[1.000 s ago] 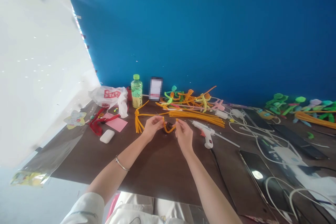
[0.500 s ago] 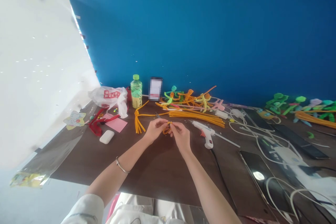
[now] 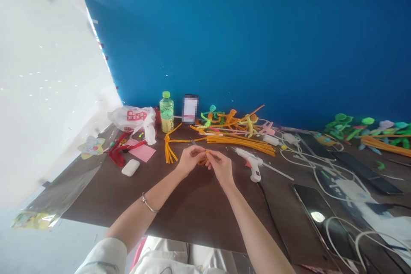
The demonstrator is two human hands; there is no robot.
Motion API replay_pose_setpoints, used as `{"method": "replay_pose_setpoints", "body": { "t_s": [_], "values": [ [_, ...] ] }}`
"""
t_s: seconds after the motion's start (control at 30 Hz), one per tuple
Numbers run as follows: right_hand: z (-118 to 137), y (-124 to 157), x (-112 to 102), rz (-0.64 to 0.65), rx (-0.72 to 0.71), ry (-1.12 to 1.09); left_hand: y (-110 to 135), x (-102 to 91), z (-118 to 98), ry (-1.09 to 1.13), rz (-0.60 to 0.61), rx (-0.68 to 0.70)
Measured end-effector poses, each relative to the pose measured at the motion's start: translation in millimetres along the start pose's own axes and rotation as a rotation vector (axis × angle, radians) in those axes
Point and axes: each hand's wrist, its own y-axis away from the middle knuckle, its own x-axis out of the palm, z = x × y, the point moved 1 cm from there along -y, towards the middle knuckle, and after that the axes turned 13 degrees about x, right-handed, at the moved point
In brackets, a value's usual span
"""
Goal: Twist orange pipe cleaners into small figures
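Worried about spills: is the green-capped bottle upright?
Upright: the bottle stands on its base on the table, with its green cap on top.

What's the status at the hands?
Left hand and right hand pinching orange pipe cleaner. Glue gun right of them, not touching.

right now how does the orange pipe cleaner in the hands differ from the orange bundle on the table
The orange pipe cleaner is bent into a tight curl, while the orange bundle lies in long, nearly straight strands. The pipe cleaner is pinched between the left hand and right hand; the bundle lies untouched. Both are the same fuzzy orange.
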Motion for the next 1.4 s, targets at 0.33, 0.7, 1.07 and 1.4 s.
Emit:
{"method": "replay_pose_setpoints", "body": {
  "t_s": [0.33,0.7,1.07,1.4],
  "values": [
    [-5.6,-2.3,-0.9,0.172,0.101,-0.256,0.9,-0.7,8.5,0.243,0.002,-0.124],
    [-1.5,0.1,-1.9,0.082,-0.024,-0.126,4.7,4.1,5.8,0.374,-0.004,-0.191],
    [-1.9,-4.8,-4.3,-0.088,0.059,-0.435,8.7,5.5,5.6,0.224,0.171,-0.249],
    [2.6,-6.3,-8.3,-0.212,0.139,-0.605,9.9,6.6,6.9,-0.282,0.499,-0.039]
  ]
}}
